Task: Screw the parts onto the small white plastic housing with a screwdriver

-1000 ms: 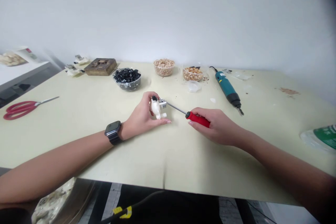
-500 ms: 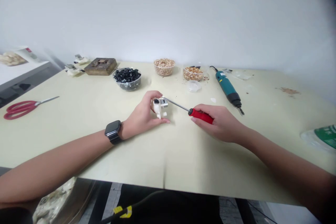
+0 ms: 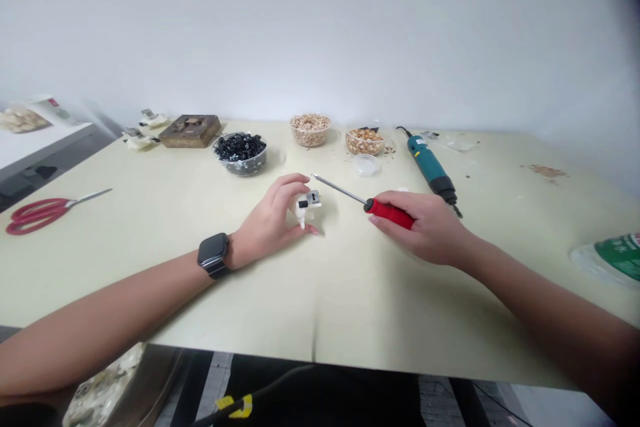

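Between thumb and fingers, my left hand (image 3: 273, 213) grips a small white plastic part (image 3: 303, 213) that carries a grey metal piece and a black block. A dark watch sits on that wrist. My right hand (image 3: 430, 223) is closed round the red handle of a screwdriver (image 3: 387, 211). Its metal shaft points left and slightly up, the tip just above the metal piece and near my left fingertips. A small gap seems to lie between tip and part.
Behind my hands stand tubs of black pieces (image 3: 241, 155), pale pieces (image 3: 310, 130) and brass-coloured pieces (image 3: 365, 141). A teal electric screwdriver (image 3: 431, 170) lies right of them. Red scissors (image 3: 40, 215) lie at left, near a metal block (image 3: 190, 131) and white assemblies (image 3: 140, 140). A green-labelled bottle (image 3: 613, 259) is far right.
The screwdriver tip has lifted off the white part, and the right hand has moved slightly right and up. In my left hand the part has turned, showing more of its metal piece.
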Demonstrator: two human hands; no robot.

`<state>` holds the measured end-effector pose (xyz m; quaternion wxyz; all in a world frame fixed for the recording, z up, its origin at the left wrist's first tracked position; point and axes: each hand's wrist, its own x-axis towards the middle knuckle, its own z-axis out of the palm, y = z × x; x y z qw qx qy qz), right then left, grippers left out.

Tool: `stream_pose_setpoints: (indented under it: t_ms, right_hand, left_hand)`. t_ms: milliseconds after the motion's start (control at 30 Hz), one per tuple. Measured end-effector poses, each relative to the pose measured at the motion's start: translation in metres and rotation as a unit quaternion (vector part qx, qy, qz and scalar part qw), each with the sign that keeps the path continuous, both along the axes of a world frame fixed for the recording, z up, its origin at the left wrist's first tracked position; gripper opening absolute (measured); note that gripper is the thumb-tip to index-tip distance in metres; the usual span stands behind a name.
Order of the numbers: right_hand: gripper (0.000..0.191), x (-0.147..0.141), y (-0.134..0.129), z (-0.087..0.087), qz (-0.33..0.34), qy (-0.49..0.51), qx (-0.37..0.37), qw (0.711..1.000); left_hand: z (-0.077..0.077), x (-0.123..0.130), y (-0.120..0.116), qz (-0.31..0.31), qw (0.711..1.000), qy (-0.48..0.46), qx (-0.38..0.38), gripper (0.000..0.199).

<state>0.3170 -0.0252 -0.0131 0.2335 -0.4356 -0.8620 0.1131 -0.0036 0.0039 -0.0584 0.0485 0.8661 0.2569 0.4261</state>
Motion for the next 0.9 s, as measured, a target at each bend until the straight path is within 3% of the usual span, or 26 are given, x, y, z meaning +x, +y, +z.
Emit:
stream_pose_setpoints:
  t_ms: [500, 667, 900]
  right_hand:
    - [0.022, 0.01, 0.009, -0.003, 0.003, -0.025, 0.09, 0.996]
    - [0.025, 0.012, 0.012, -0.006, -0.046, -0.025, 0.145, 0.988]
    - [0.025, 0.015, 0.015, -0.009, -0.035, -0.028, 0.125, 0.991]
  left_hand:
    - [0.0, -0.001, 0.0, 0.005, 1.0, 0.009, -0.025, 0.066]
    - [-0.004, -0.005, 0.002, 0.005, 0.996, -0.008, -0.094, 0.078]
    - [-0.007, -0.004, 0.005, 0.023, 0.987, -0.037, -0.156, 0.088]
